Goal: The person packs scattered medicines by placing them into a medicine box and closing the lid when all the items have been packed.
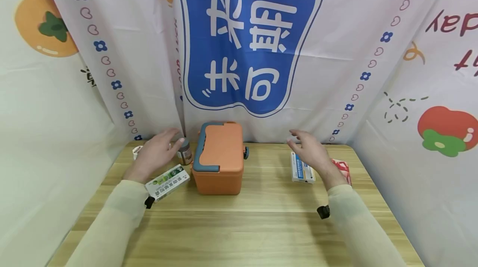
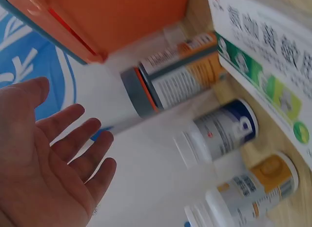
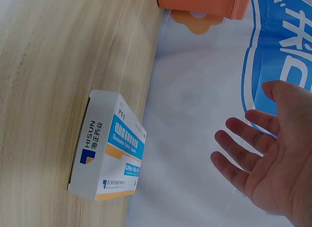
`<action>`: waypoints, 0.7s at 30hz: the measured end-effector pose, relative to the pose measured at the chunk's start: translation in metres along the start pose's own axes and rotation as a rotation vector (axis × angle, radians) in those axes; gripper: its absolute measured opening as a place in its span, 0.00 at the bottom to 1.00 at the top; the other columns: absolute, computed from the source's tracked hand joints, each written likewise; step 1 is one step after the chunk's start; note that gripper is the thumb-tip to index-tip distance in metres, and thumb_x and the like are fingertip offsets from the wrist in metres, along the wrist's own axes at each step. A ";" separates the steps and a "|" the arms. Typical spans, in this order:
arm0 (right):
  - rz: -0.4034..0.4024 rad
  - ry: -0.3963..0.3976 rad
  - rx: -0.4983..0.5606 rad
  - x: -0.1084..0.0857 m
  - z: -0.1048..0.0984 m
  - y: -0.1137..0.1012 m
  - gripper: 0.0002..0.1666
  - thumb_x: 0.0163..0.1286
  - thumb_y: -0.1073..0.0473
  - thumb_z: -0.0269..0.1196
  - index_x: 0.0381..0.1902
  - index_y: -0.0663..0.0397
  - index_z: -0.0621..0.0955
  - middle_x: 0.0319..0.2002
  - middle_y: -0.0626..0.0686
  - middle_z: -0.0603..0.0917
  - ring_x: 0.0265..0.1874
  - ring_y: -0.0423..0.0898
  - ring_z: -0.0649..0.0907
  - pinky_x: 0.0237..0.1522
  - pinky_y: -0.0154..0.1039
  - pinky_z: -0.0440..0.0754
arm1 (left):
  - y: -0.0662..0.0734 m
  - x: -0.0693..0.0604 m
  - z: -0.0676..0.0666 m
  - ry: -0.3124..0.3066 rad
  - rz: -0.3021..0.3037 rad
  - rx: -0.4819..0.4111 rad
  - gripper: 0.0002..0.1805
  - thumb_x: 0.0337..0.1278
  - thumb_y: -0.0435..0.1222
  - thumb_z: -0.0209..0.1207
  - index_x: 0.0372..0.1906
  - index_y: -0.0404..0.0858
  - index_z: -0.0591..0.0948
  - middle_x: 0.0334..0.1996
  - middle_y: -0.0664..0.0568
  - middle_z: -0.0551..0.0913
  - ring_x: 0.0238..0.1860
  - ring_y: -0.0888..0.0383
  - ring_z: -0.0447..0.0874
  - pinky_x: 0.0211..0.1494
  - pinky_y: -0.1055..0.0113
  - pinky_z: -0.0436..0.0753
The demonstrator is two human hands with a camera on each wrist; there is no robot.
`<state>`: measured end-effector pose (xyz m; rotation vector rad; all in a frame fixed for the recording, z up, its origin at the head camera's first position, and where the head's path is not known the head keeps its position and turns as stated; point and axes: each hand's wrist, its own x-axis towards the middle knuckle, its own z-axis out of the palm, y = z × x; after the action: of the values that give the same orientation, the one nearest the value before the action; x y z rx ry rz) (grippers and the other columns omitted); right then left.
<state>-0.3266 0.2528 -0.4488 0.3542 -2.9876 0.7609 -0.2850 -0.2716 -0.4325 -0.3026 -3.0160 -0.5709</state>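
Observation:
My left hand (image 1: 157, 153), fingers loosely spread and holding nothing, hovers over the left side of the table. Below and beside it are a green-and-white medicine box (image 1: 168, 182) and a brown-labelled bottle with a grey cap (image 1: 184, 153). Two white-capped bottles, one with a dark blue label (image 2: 226, 129) and one with an orange label (image 2: 253, 193), show in the left wrist view. My right hand (image 1: 311, 150), also empty with relaxed fingers, is above a blue-and-white medicine box (image 1: 301, 170). Between the hands stands an orange lidded case (image 1: 220, 180) with a blue-grey handle, its lid down.
A red-and-white packet (image 1: 342, 170) lies at the right, partly behind my right wrist. The wooden table (image 1: 239, 229) meets a printed white curtain (image 1: 257, 130) at the back, with white cloth walls on both sides.

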 end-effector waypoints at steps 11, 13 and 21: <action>-0.045 -0.001 0.085 -0.006 0.008 -0.011 0.39 0.97 0.38 0.56 0.90 0.56 0.73 0.83 0.67 0.81 0.79 0.72 0.84 0.83 0.73 0.81 | 0.036 -0.009 0.011 -0.022 0.024 -0.157 0.38 0.99 0.57 0.49 0.93 0.39 0.67 0.92 0.33 0.67 0.91 0.26 0.67 0.90 0.22 0.69; -0.050 -0.004 0.093 -0.007 0.009 -0.011 0.39 0.97 0.39 0.56 0.90 0.57 0.73 0.83 0.67 0.81 0.79 0.72 0.84 0.82 0.73 0.81 | 0.041 -0.010 0.014 -0.019 0.039 -0.196 0.37 0.99 0.56 0.50 0.93 0.39 0.68 0.91 0.33 0.70 0.89 0.27 0.71 0.88 0.23 0.73; -0.053 -0.001 0.110 -0.007 0.015 -0.015 0.36 0.97 0.42 0.57 0.89 0.57 0.74 0.82 0.67 0.82 0.79 0.71 0.84 0.81 0.74 0.82 | 0.051 -0.013 0.025 -0.056 0.052 -0.277 0.41 0.97 0.60 0.52 0.93 0.37 0.67 0.82 0.31 0.79 0.72 0.34 0.86 0.76 0.31 0.86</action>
<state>-0.3159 0.2346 -0.4562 0.4358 -2.9313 0.9225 -0.2630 -0.2184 -0.4389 -0.4151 -2.9682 -0.9932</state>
